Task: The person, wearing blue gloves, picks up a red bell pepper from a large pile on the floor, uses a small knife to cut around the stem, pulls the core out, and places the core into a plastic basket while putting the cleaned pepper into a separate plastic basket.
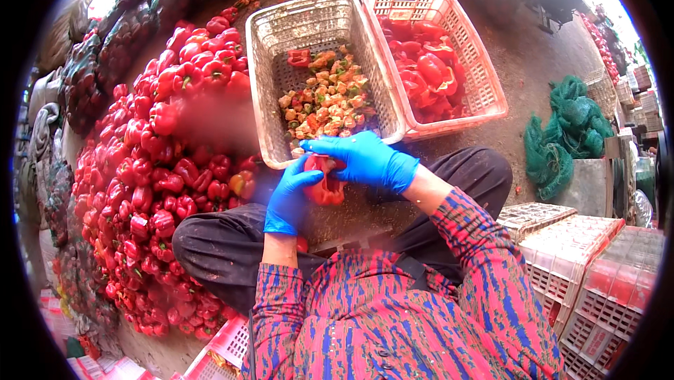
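Both my hands wear blue gloves and meet above the near edge of a grey-white plastic crate (261, 110). My left hand (286, 194) is closed round the left side of a red bell pepper (325, 187), which looks opened at the top. Over the pepper's upper right side lies my right hand (368, 159), its fingers curled against it; the fingertips are partly hidden. Inside the grey-white crate is a heap of orange-green pepper cores (330, 99) with one red pepper piece (299, 58). A pink-white crate (484, 103) beside it holds opened red peppers (428, 68).
A large pile of whole red peppers (158, 176) spreads along my left, reaching my knee. Filled net sacks (133, 43) stand behind it. Green netting (572, 127) lies at the right. Stacked crates (569, 247) stand by my right elbow. Scraps litter the floor beyond the crates.
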The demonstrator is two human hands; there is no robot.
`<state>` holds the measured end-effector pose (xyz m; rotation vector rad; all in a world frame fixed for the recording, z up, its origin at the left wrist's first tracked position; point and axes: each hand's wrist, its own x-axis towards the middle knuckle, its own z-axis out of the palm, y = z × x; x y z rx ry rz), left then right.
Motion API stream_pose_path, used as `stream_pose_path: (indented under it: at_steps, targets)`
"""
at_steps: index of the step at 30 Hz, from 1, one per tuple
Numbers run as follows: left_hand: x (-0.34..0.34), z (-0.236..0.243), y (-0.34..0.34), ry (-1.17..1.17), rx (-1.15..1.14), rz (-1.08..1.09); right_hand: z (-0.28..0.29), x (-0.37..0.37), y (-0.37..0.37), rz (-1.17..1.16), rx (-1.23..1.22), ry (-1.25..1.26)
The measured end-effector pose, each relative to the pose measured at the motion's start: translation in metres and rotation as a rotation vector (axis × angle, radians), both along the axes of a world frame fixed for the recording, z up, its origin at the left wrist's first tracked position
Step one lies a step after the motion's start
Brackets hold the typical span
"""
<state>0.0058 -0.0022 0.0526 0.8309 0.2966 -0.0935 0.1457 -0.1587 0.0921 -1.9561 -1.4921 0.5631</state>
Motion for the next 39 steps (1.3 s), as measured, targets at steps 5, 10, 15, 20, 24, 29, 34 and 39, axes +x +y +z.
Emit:
stream_pose_path:
  at_steps: [5,10,15,20,24,29,34,39]
  targets:
    - [-0.015,-0.004,-0.011,0.03,-0.216,0.038,-0.038,-0.03,0.0,-0.164,0.214,-0.019]
    - [-0.018,-0.016,-0.015,0.081,-0.217,0.17,-0.062,-0.035,0.014,-0.523,0.148,0.504]
    - [-0.019,-0.016,-0.01,0.056,-0.134,0.049,-0.066,0.005,0.024,-0.611,0.198,0.373]
    - [-0.004,-0.018,-0.028,0.016,-0.145,0.549,-0.001,0.05,0.013,-0.904,0.124,0.782]
    - [0.019,0.019,-0.025,-0.084,-0.101,0.502,-0.013,-0.012,-0.002,-0.633,-0.063,0.916]
    - [0.043,0.038,-0.027,-0.188,-0.044,0.532,-0.03,-0.004,-0.032,-0.869,0.33,1.113]
    - [0.021,-0.043,0.09,0.152,0.21,1.17,0.001,0.067,-0.093,-1.267,0.393,0.982]
    - [-0.007,-0.27,0.126,0.633,0.579,0.895,-0.031,0.023,-0.073,-1.13,0.205,0.979]
